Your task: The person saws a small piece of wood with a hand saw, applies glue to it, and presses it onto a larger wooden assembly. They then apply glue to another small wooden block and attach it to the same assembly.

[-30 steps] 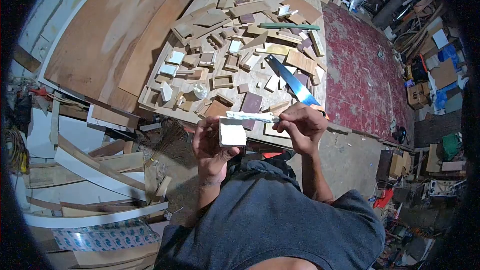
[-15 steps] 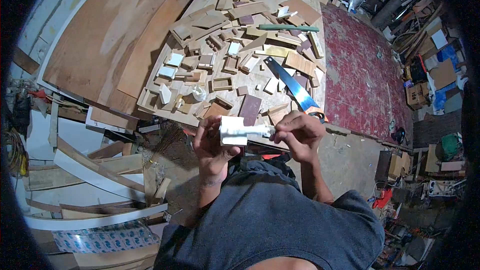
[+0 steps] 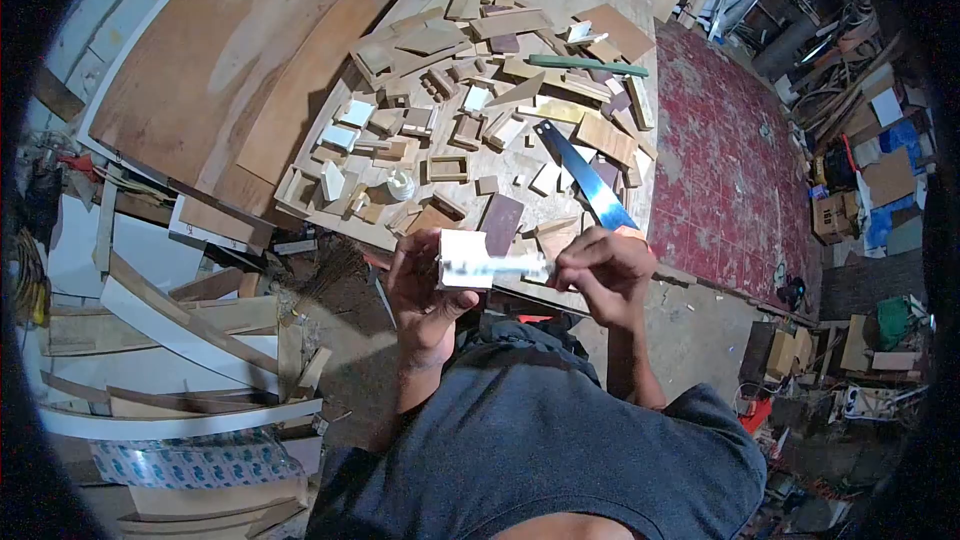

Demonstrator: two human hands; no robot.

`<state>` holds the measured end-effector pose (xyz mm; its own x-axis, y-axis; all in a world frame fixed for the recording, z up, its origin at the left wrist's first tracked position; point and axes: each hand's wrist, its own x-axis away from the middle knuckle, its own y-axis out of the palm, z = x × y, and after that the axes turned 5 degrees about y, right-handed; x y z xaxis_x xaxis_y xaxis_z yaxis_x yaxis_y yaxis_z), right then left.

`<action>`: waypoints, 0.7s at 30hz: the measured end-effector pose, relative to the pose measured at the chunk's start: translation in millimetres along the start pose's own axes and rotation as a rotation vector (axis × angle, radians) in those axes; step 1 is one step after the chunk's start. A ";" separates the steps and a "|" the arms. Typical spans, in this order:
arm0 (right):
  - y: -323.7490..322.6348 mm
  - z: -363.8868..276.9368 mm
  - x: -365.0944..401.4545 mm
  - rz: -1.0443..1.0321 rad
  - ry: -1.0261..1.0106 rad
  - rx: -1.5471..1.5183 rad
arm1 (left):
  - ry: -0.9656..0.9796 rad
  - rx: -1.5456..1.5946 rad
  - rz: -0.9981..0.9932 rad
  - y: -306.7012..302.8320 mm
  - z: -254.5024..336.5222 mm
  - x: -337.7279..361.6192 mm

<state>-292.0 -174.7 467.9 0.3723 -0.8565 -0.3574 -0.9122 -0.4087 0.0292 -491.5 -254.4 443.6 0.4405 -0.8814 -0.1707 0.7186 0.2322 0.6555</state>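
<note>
My left hand (image 3: 418, 308) is closed around a small white-faced block (image 3: 465, 248), its fingers behind one edge and its thumb at the lower edge. From the other side my right hand (image 3: 612, 268) pinches the end of a thin whitish stick (image 3: 518, 266), blurred by motion. The stick's far tip overlaps the block's white face. Just beyond my hands, on the worktable (image 3: 352, 218), stand a small white tub (image 3: 400, 184) and a dark red-brown panel (image 3: 501, 220).
Many small wooden boxes and offcuts, such as an open box (image 3: 447, 169), cover the table. A handsaw (image 3: 585, 177) lies at its right, below a green strip (image 3: 588, 65). Large plywood sheets (image 3: 215, 60) lean on the left, with curved boards (image 3: 180, 420) stacked below.
The stick has shifted slightly across the white face, and my right hand has moved a little to the right. The view has turned slightly.
</note>
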 end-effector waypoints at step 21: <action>-8.8 3.5 -12.0 -0.087 0.083 -0.014 | 0.034 -0.007 0.006 7.0 -9.3 -0.3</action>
<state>-289.0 -159.7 468.6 0.4631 -0.8407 -0.2807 -0.8737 -0.4862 0.0147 -481.6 -248.6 441.4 0.4630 -0.8654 -0.1913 0.7196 0.2411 0.6512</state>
